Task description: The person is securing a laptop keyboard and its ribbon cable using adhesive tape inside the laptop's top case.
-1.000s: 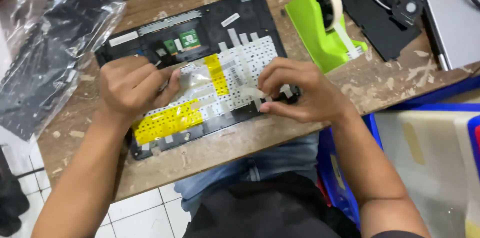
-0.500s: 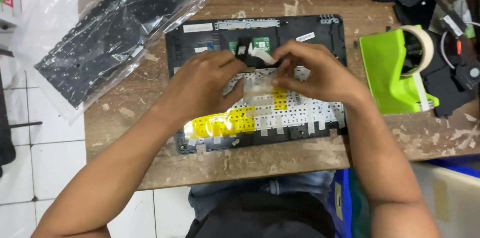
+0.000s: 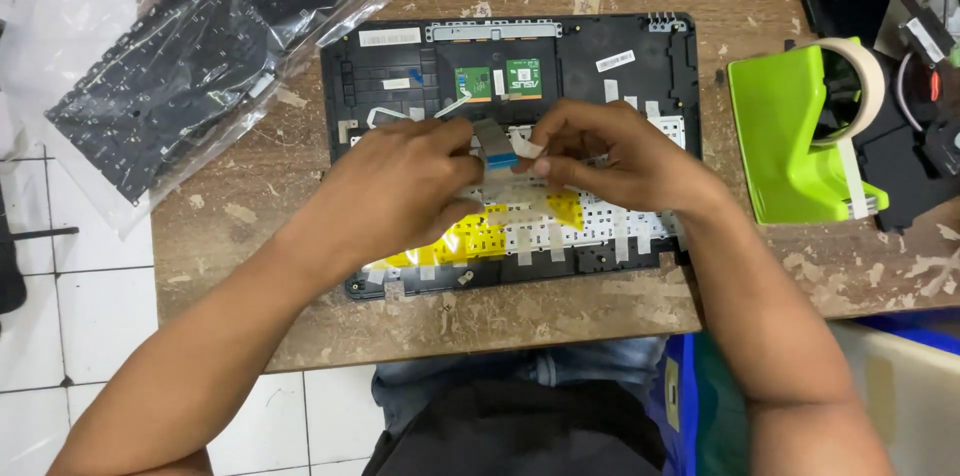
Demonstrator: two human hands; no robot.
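Both hands, the left hand [image 3: 415, 181] and right hand [image 3: 610, 156], pinch the flat ribbon cable [image 3: 497, 144] above the taped keyboard back in the open laptop shell [image 3: 640, 46] on the counter [image 3: 250, 236], apparently mid-handling; guiding its end needs a fine, steady grip.

So the counter [image 3: 250, 276] is a worn brown wooden top, scuffed all over with pale scratches and chipped patches, sitting above a white tiled floor [image 3: 60, 336]. Flat in the middle lies a black plastic laptop palmrest shell [image 3: 640, 46] turned inside-up, with a taped-down white keyboard back in it, and off to the left there's a black spare keyboard in a clear crinkly plastic bag [image 3: 190, 46]. On the right stands a lime green plastic tape dispenser [image 3: 780, 136] with a roll of beige masking tape, black parts just beside it.
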